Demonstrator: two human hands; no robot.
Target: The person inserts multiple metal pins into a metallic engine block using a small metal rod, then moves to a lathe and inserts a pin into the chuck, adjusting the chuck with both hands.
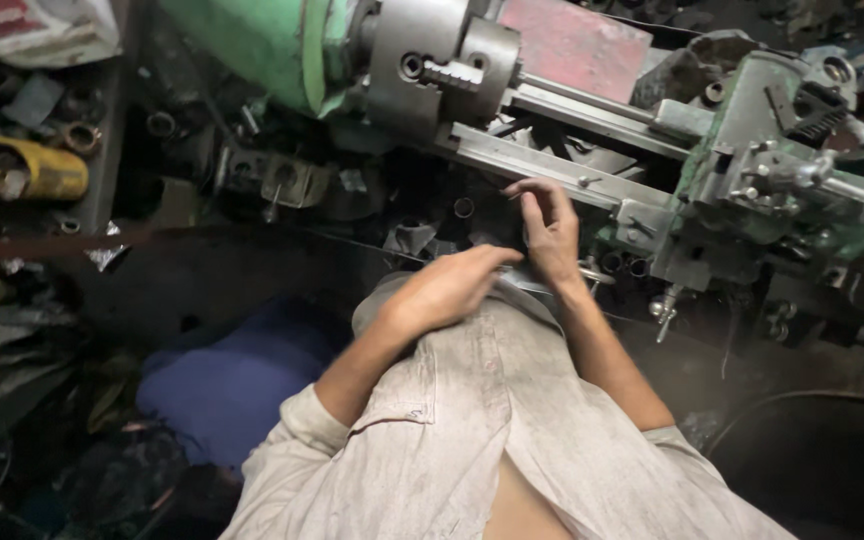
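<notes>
Down at the front of a green lathe (282, 45), both of the person's hands are close together, just over the edge of a pale shirt (482, 420). The right hand (550, 228) is raised with its fingers curled loosely inward, fingertips almost touching the grey rail (532, 165) of the lathe bed; whether it pinches anything small I cannot tell, as the fingers hide the palm. The left hand (449, 288) lies flatter, fingers stretched towards the right wrist and resting near the shirt's front edge, holding nothing that shows.

Nearest the right hand is the rail itself, running slantwise from the steel chuck (444, 70) on the left to the tool carriage (752, 170) on the right. By its look the rail is solid metal, heavy, stiff and fixed in place, likely oily and slick to the touch, with hard edges; it would not give under the fingers, and a hand would best rest on its flat top face, clear of the chuck's stepped jaws. A small crank handle (664, 310) hangs below the carriage, just beside the right forearm.

Below the lathe lies dark clutter of metal rings and scrap, a yellow can (37, 170) at far left, and blue cloth (232, 380) near the left elbow.
</notes>
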